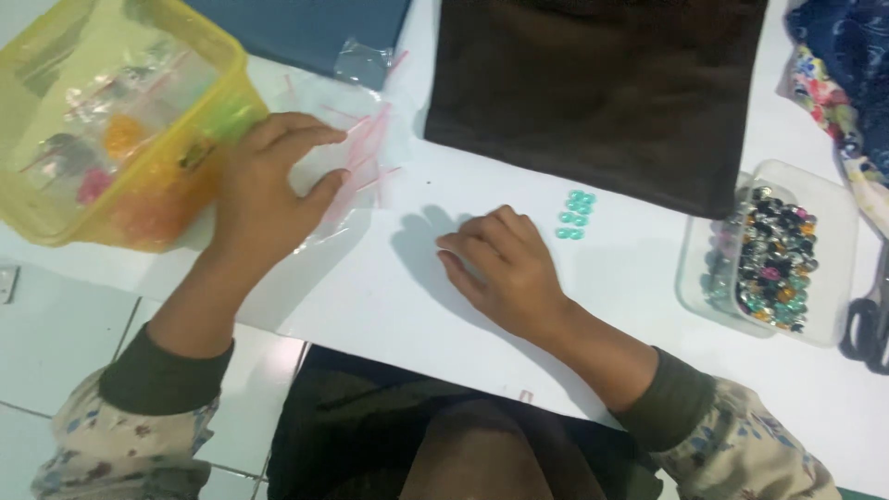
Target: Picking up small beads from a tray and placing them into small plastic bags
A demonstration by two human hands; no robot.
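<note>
Your left hand (pixel 264 190) lies flat on slippery, flimsy zip bags (pixel 356 157). Right hand (pixel 505 264), grip loosely curled and empty, sits beside tiny teal beads (pixel 574 215): light, roll-prone, pinch singly.

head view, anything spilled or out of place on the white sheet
Nothing spilled. The teal beads lie in a tidy cluster beside the right hand, the mixed beads stay inside the clear tray, and the left hand rests on clear zip bags.
</note>
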